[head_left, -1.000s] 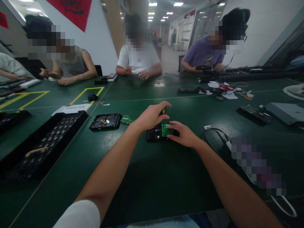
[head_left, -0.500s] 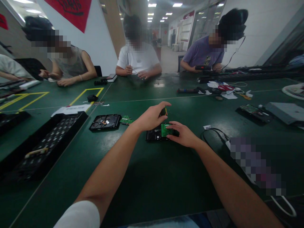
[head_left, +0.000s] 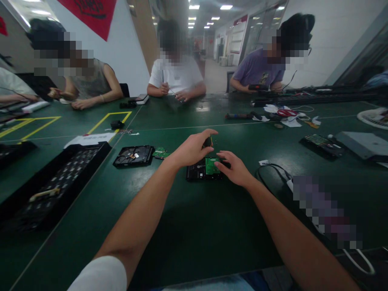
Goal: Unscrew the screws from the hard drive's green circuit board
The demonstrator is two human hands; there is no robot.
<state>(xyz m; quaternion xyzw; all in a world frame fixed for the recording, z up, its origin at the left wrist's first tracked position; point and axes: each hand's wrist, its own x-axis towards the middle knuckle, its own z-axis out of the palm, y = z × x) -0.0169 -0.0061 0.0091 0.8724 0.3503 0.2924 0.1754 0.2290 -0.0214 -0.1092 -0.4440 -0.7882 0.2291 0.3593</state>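
A black hard drive point(head_left: 195, 173) lies on the green table in front of me, with a green circuit board point(head_left: 213, 166) on its right half. Over the drive's far side is my left hand point(head_left: 195, 147), its fingers curled around a small dark object point(head_left: 208, 142) with a yellow edge, mostly hidden, whose kind I cannot make out. At the right end of the drive, my right hand point(head_left: 236, 167) has its thumb and fingers apart, with the thumb tip by the board's edge. Nothing shows between those fingers. Whether the thumb touches the board is unclear.
Left of the drive lie another hard drive point(head_left: 133, 156) and a loose circuit board point(head_left: 160, 152). A long black tray point(head_left: 91, 161) stands farther left. To the right are a cable point(head_left: 274, 165), another drive point(head_left: 323, 145) and a grey metal box point(head_left: 363, 143). Several co-workers sit opposite.
My right hand has drawn slightly up and off the circuit board, uncovering more of it. My left hand has stayed nearly in place, still curled round the dark object.
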